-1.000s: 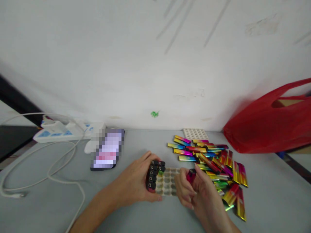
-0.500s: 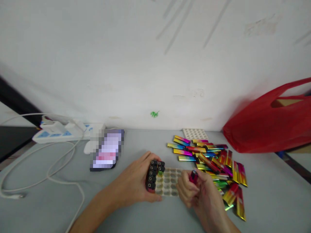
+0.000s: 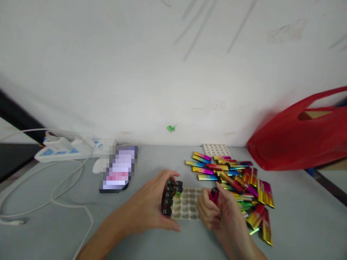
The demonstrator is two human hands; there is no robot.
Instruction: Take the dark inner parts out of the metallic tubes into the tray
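Observation:
A pale tray with rows of holes point(image 3: 185, 208) lies on the grey table between my hands. Several black-topped tubes point(image 3: 168, 195) stand in its left column, and two more stand at the back of the second. My left hand point(image 3: 146, 206) is curled round the left side of the tray and its tubes, thumb at the front edge. My right hand point(image 3: 217, 209), over the tray's right end, is closed on a dark pink tube point(image 3: 214, 195) with a black top. Beside it lies a pile of shiny multicoloured tubes point(image 3: 238, 180).
A second pale tray point(image 3: 216, 149) lies by the wall. At the right stands a red bag point(image 3: 303, 141). On the left are a phone point(image 3: 119, 169), a white power strip point(image 3: 59, 153) and a looping white cable point(image 3: 73, 205).
The whole view has shifted slightly. The dark pink tube is tilted a little differently in my right hand, and the thumb has risen slightly. My left hand stays at the tray.

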